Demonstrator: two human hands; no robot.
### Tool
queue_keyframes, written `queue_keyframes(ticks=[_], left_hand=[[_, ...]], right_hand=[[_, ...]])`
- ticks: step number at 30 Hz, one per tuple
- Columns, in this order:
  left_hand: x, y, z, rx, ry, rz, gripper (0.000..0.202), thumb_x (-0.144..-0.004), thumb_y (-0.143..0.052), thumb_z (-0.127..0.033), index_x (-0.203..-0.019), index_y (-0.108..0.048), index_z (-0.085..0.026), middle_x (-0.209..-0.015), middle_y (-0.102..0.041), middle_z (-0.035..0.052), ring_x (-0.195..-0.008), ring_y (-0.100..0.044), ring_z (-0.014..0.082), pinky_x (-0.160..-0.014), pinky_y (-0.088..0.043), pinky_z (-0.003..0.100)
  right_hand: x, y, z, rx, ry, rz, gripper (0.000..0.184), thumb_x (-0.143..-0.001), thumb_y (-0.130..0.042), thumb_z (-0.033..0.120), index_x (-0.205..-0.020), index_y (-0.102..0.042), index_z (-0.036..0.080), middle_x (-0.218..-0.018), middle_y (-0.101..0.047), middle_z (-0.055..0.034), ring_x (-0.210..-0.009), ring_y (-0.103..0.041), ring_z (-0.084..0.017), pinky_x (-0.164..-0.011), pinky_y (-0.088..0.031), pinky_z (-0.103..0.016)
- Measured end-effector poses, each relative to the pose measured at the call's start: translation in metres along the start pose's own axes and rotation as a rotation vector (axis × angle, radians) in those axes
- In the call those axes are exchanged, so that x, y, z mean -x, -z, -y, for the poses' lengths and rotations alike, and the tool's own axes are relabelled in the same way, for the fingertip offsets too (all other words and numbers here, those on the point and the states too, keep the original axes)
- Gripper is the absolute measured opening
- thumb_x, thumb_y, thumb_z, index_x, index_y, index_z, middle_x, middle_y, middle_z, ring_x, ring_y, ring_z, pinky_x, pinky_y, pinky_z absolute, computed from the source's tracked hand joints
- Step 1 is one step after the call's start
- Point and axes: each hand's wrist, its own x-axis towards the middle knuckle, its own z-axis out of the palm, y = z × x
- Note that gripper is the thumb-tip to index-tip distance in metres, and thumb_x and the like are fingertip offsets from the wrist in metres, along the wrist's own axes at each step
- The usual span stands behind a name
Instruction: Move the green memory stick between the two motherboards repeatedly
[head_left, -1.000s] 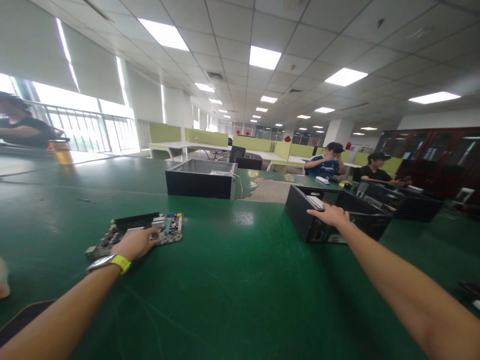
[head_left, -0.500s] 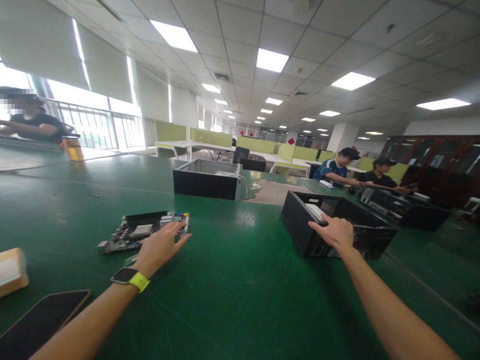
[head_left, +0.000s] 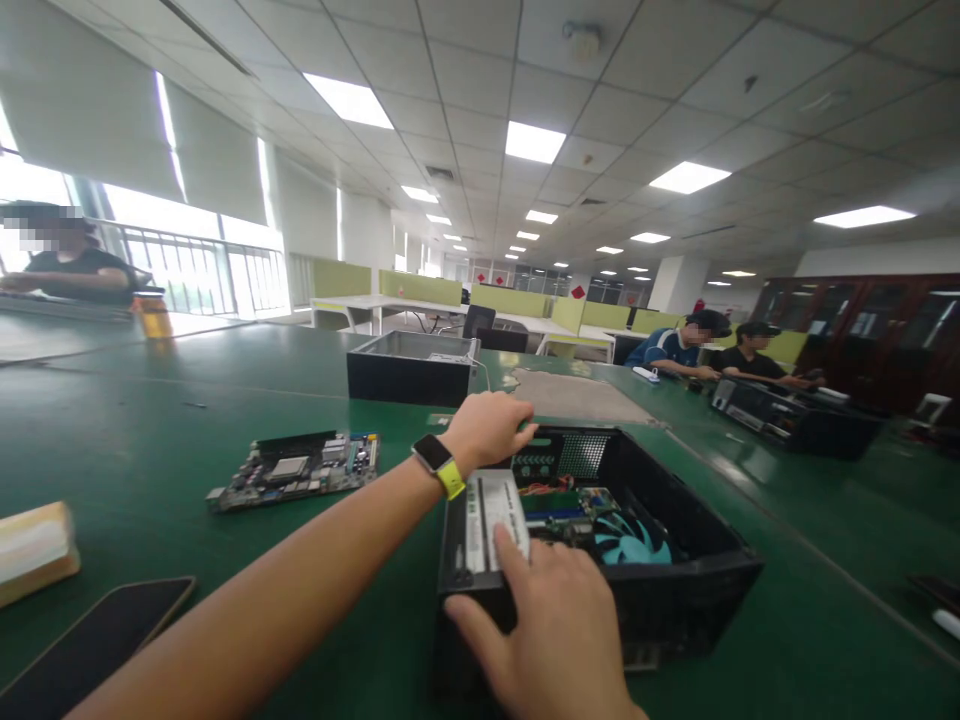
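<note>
An open black computer case sits close in front of me on the green table, showing a teal fan and a white drive bay. My left hand, with a yellow-strapped watch on the wrist, grips the case's far left rim. My right hand rests on the case's near left corner, fingers lying over the white drive bay. A bare motherboard lies flat on the table to the left, apart from both hands.
A second open case stands farther back. A dark phone and a tan block lie at the near left. Two people sit at the far right with another case; one person sits far left beside an amber bottle.
My left hand left the motherboard and crossed to the black case's far rim. The case, with my right hand on it, now sits much nearer and more central in front of me.
</note>
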Motion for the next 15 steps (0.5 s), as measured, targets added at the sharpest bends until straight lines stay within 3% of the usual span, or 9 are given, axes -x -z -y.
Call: queue_keyframes(ticks=[2, 4, 7, 9, 10, 12, 14, 15], left_hand=[[-0.016, -0.001, -0.016, -0.057, -0.093, 0.074, 0.039, -0.083, -0.037, -0.045, -0.091, -0.066, -0.019, -0.090, -0.066, 0.0113, -0.085, -0.061, 0.0239, -0.071, -0.045, 0.034], [-0.025, -0.009, -0.028, -0.093, -0.164, 0.171, 0.037, -0.080, -0.043, -0.043, -0.089, -0.067, -0.017, -0.092, -0.066, 0.0139, -0.086, -0.061, 0.0256, -0.072, -0.046, 0.036], [-0.026, -0.029, -0.038, -0.113, -0.202, 0.333, 0.031, -0.073, -0.055, -0.038, -0.089, -0.068, -0.016, -0.094, -0.067, 0.0156, -0.086, -0.062, 0.0257, -0.071, -0.048, 0.034], [-0.021, -0.043, -0.040, -0.110, -0.204, 0.480, 0.029, -0.068, -0.060, -0.035, -0.090, -0.068, -0.017, -0.095, -0.067, 0.0150, -0.086, -0.063, 0.0249, -0.071, -0.048, 0.033], [-0.019, -0.049, -0.041, -0.111, -0.205, 0.555, 0.029, -0.066, -0.063, -0.033, -0.090, -0.068, -0.017, -0.095, -0.068, 0.0142, -0.086, -0.063, 0.0247, -0.071, -0.049, 0.032], [-0.015, -0.059, -0.041, -0.119, -0.202, 0.683, 0.031, -0.061, -0.068, -0.030, -0.090, -0.069, -0.018, -0.095, -0.069, 0.0128, -0.085, -0.063, 0.0249, -0.070, -0.049, 0.031], [-0.012, -0.068, -0.041, -0.128, -0.203, 0.739, 0.034, -0.056, -0.072, -0.030, -0.088, -0.070, -0.018, -0.092, -0.069, 0.0130, -0.083, -0.064, 0.0258, -0.070, -0.050, 0.032], [-0.012, -0.073, -0.041, -0.117, -0.205, 0.731, 0.034, -0.053, -0.073, -0.030, -0.085, -0.070, -0.017, -0.090, -0.069, 0.0139, -0.081, -0.064, 0.0265, -0.069, -0.051, 0.033]], right_hand=[[0.007, 0.011, 0.022, -0.022, 0.081, 0.048, 0.078, -0.068, -0.029, 0.079, -0.121, -0.054, 0.027, -0.083, -0.066, -0.0128, -0.072, -0.057, -0.028, -0.068, -0.040, -0.044], [0.005, 0.028, 0.026, -0.097, 0.177, 0.130, 0.082, -0.067, -0.029, 0.080, -0.122, -0.053, 0.024, -0.084, -0.067, -0.0135, -0.073, -0.058, -0.028, -0.068, -0.042, -0.044], [-0.024, 0.052, -0.007, -0.365, 0.358, 0.383, 0.070, -0.075, -0.029, 0.073, -0.110, -0.060, 0.021, -0.086, -0.067, -0.0108, -0.076, -0.060, -0.025, -0.067, -0.044, -0.037], [-0.057, 0.055, -0.047, -0.573, 0.434, 0.681, 0.058, -0.081, -0.031, 0.064, -0.094, -0.066, 0.019, -0.081, -0.068, -0.0062, -0.071, -0.061, -0.019, -0.064, -0.045, -0.029], [-0.076, 0.050, -0.068, -0.635, 0.433, 0.846, 0.053, -0.082, -0.034, 0.059, -0.088, -0.067, 0.018, -0.079, -0.068, -0.0045, -0.067, -0.062, -0.017, -0.062, -0.045, -0.026], [-0.108, 0.028, -0.105, -0.589, 0.369, 1.034, 0.038, -0.079, -0.047, 0.048, -0.082, -0.067, 0.016, -0.079, -0.068, -0.0036, -0.065, -0.063, -0.016, -0.061, -0.046, -0.024], [-0.129, -0.004, -0.128, -0.374, 0.247, 1.044, 0.029, -0.073, -0.054, 0.041, -0.081, -0.068, 0.016, -0.077, -0.068, -0.0040, -0.065, -0.063, -0.018, -0.059, -0.047, -0.025], [-0.133, -0.021, -0.134, -0.248, 0.209, 0.978, 0.028, -0.069, -0.058, 0.040, -0.082, -0.069, 0.018, -0.079, -0.068, -0.0046, -0.068, -0.064, -0.020, -0.060, -0.047, -0.027]])
